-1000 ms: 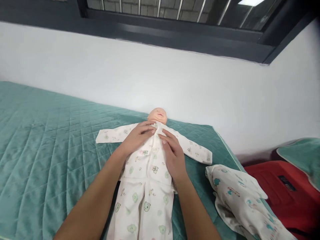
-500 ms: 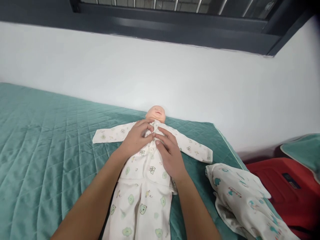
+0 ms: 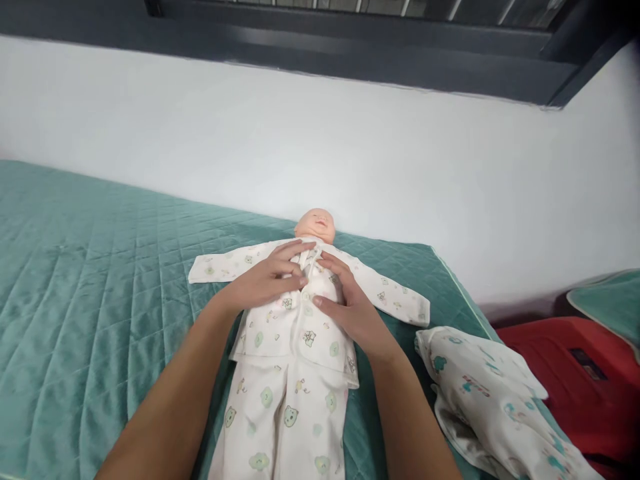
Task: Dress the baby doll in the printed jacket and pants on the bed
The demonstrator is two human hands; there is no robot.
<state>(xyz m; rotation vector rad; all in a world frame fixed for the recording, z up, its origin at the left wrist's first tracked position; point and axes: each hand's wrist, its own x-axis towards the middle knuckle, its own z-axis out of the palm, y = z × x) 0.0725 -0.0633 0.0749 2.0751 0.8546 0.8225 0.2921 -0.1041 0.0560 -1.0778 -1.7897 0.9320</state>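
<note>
A baby doll (image 3: 315,225) lies on its back with its sleeves spread wide. It wears a white long-sleeved shirt (image 3: 280,327) with small green and brown prints, and matching trousers (image 3: 260,427). My left hand (image 3: 275,275) rests on the left of the shirt's chest, its fingers apart beside the front opening. On the other side, my right hand (image 3: 350,300) touches the cloth with thumb and fingers spread. Between them runs the front edge, with a loop of white cloth near the collar. A pale button (image 3: 306,296) shows just below the fingertips.
A green quilted cover (image 3: 100,300) lies under the doll. At the right sits a folded white cloth (image 3: 485,393) with teal prints, and past the edge a red case (image 3: 565,373). A white wall (image 3: 300,140) and dark window frame (image 3: 310,50) stand behind.
My fingers, close together at the shirt's front before, have moved farther apart. My right thumb sits lower, and the button between the hands shows more clearly. The view has shifted slightly.
</note>
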